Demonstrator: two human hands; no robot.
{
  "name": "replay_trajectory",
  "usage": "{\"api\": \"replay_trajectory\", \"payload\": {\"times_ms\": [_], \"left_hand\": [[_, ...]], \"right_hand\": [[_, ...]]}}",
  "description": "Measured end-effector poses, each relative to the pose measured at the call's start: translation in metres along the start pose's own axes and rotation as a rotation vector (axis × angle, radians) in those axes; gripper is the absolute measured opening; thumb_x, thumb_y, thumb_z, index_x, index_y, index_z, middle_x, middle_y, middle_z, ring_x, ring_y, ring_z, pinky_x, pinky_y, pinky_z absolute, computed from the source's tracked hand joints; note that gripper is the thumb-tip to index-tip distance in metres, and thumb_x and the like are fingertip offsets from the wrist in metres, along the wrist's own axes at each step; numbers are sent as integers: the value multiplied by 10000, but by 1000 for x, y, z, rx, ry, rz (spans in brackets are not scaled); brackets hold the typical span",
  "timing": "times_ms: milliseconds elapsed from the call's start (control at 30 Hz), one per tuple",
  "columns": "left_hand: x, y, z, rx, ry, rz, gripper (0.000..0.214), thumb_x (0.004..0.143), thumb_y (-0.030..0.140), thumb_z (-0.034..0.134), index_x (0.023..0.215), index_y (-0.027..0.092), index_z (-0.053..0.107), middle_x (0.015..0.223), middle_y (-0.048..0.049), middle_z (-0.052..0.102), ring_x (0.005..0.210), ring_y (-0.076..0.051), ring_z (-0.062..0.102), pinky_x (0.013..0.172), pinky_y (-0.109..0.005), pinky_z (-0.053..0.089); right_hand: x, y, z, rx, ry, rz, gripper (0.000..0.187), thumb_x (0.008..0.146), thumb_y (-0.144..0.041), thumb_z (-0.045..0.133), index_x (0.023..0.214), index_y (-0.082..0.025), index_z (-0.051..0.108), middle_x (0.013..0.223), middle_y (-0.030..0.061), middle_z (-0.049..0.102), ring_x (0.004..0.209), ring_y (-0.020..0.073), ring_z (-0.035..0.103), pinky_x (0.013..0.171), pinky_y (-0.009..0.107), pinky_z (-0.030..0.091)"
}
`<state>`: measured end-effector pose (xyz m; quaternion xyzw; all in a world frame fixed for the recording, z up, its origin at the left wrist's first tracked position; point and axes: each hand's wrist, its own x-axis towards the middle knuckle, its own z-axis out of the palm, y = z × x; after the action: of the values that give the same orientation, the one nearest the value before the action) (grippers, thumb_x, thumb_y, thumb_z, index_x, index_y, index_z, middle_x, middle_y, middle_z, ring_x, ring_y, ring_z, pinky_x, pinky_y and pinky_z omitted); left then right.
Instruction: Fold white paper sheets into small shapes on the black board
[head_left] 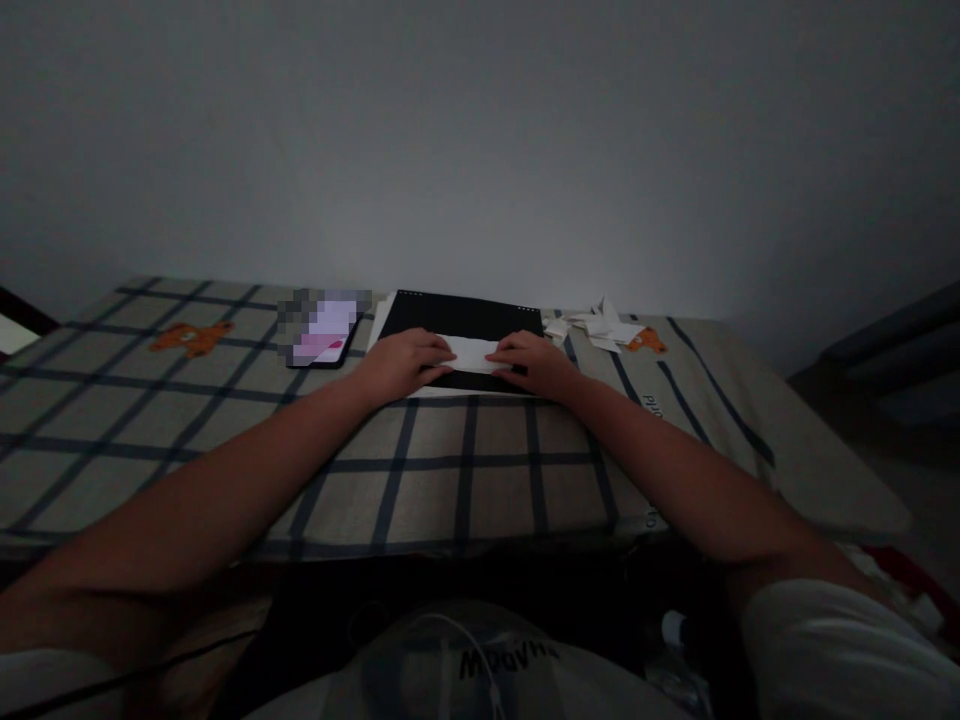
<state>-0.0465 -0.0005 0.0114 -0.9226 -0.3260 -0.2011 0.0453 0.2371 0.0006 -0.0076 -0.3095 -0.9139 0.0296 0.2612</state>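
Observation:
A small folded strip of white paper [471, 354] lies on a black notebook-like pad [465, 316] at the far side of the checked cloth surface [420, 470]. My left hand [405, 362] rests on the strip's left end, fingers curled down onto it. My right hand [534, 362] presses the right end in the same way. Both hands pinch or press the paper flat against the pad.
A phone [321, 332] with a lit screen lies left of the pad. A heap of folded white paper pieces [600, 326] sits to the right of the pad. Orange bear prints mark the cloth. A plain wall rises behind. A white cable lies in my lap.

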Motion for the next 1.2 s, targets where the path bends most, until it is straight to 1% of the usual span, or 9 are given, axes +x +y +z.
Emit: {"api": "replay_trajectory", "payload": {"times_ms": [267, 500, 600, 833, 1000, 1100, 1200], "left_hand": [[-1, -3, 0, -28, 19, -10, 365, 951, 439, 502, 1069, 189, 740, 1109, -94, 714, 1057, -240, 633, 907, -377, 509], [-2, -9, 1, -82, -9, -8, 316, 944, 407, 518, 1053, 218, 746, 1099, -77, 715, 1063, -228, 624, 940, -381, 493], [-1, -9, 2, -88, 6, -13, 312, 945, 408, 516, 1022, 218, 752, 1090, -76, 715, 1052, -226, 624, 935, -378, 494], [0, -6, 6, -59, 67, -17, 307, 945, 390, 521, 984, 201, 760, 1060, -84, 717, 1018, -229, 624, 899, -375, 506], [1, -4, 4, -6, 64, -40, 308, 948, 394, 512, 965, 222, 767, 1064, -85, 708, 1029, -245, 597, 868, -389, 492], [2, -1, 2, 59, 60, -66, 319, 957, 393, 495, 955, 231, 771, 1029, -82, 703, 997, -247, 586, 847, -395, 472], [3, 3, 0, 88, 22, -91, 354, 972, 386, 456, 995, 223, 768, 1016, -92, 701, 979, -254, 583, 831, -399, 461]], "right_hand": [[1, -1, -3, -13, -26, -10, 273, 941, -345, 549, 1108, -208, 716, 1063, 108, 649, 966, 228, 566, 827, 372, 456], [1, -5, -6, -4, -47, -6, 281, 973, -332, 482, 1082, -229, 718, 1042, 98, 647, 948, 219, 554, 816, 367, 441], [1, -5, -6, -12, -49, -6, 288, 978, -334, 468, 1073, -229, 719, 1041, 98, 648, 942, 219, 551, 810, 367, 438], [1, -4, -5, -9, -35, -21, 299, 983, -329, 461, 1101, -226, 716, 1051, 97, 641, 956, 215, 550, 818, 360, 437], [1, -4, -6, -1, -45, -20, 281, 974, -332, 481, 1106, -249, 715, 1041, 88, 640, 937, 217, 548, 803, 367, 433], [1, -7, -6, 26, -34, -46, 280, 965, -339, 496, 1100, -235, 718, 1035, 97, 642, 946, 220, 551, 812, 372, 434], [0, -11, -6, 35, -22, -67, 283, 957, -350, 509, 1089, -219, 723, 1010, 99, 652, 946, 223, 551, 813, 378, 426]]}}
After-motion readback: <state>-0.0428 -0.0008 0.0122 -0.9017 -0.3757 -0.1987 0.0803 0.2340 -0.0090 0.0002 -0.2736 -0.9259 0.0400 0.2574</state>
